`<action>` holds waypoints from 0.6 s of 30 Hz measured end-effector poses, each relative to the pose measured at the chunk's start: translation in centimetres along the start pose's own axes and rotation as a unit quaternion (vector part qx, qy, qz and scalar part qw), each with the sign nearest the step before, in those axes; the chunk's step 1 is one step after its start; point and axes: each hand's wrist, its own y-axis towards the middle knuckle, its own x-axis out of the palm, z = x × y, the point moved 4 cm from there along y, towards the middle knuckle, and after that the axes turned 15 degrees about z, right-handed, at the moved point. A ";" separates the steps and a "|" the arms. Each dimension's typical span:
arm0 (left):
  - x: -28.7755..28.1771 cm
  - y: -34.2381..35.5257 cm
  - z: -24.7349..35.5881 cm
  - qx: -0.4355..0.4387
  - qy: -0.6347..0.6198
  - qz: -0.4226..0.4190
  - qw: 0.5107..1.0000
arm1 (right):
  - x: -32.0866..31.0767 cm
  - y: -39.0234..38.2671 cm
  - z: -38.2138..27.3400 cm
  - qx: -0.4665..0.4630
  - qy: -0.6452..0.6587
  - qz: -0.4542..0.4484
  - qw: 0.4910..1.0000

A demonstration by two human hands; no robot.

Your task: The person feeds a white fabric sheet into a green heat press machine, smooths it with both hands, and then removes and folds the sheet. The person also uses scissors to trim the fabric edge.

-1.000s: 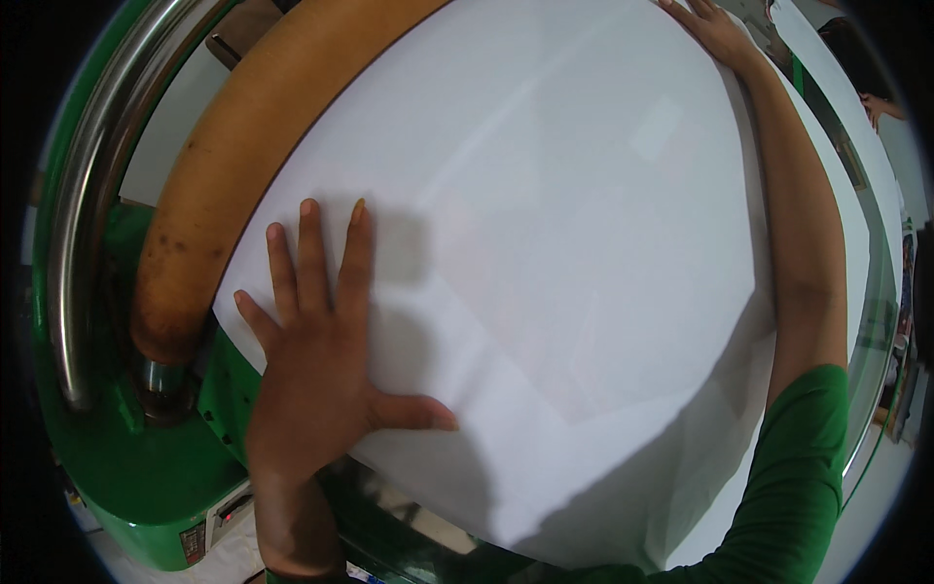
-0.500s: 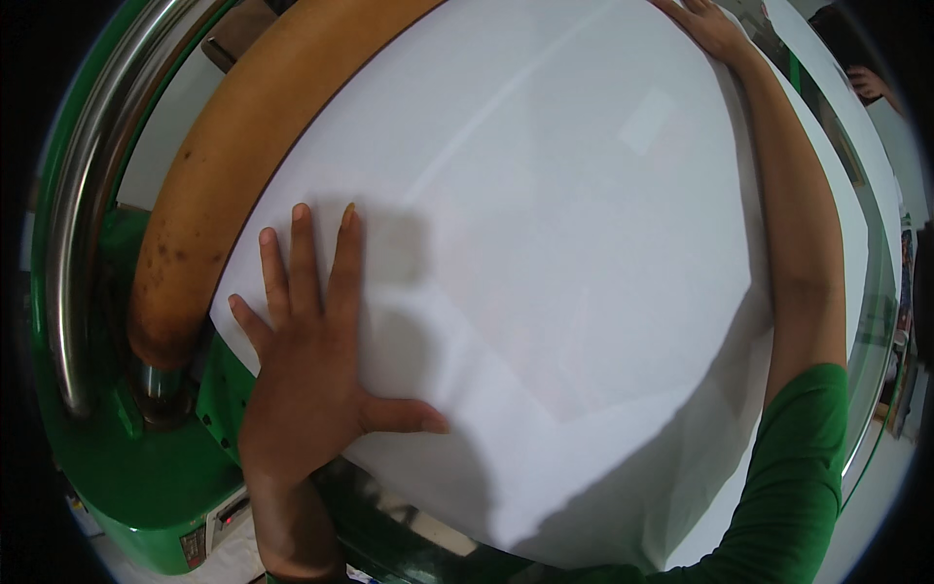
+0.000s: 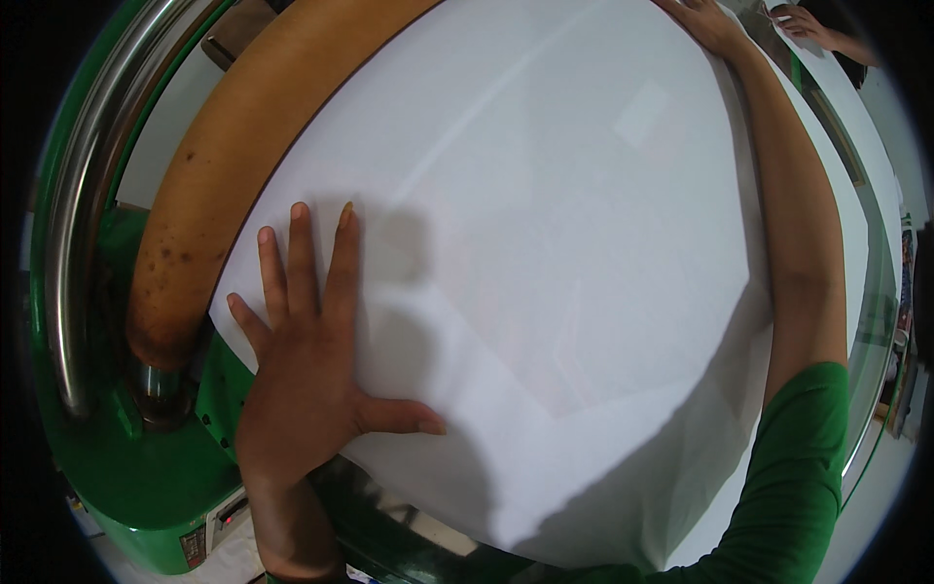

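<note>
A large white sheet, paper or thin cloth [image 3: 584, 224], fills the middle of the view, with faint creases and pinkish marks showing through. My left hand [image 3: 300, 384] lies on its left part, palm down, fingers spread and thumb stretched to the right. Far off at the upper right, my right hand [image 3: 710, 27] rests near the sheet's right side. Its fingers look stretched out, though the top of the frame cuts some off. Along the sheet's left edge runs a thick brown roller [image 3: 209, 195] with dark spots, and the sheet meets it there.
A shiny metal roller [image 3: 73, 243] stands left of the brown one, on a green machine frame [image 3: 126, 477]. Another person's hand [image 3: 806, 24] touches white material at the upper right. A glass-like panel edge [image 3: 871, 360] curves along the right.
The other person's hand has come further in at the upper right, onto the white material. My two hands have stayed almost in place.
</note>
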 end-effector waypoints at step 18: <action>0.1 0.1 -0.4 -0.007 0.000 -0.008 1.000 | -3.7 -2.3 -4.4 -0.035 0.037 -0.025 0.998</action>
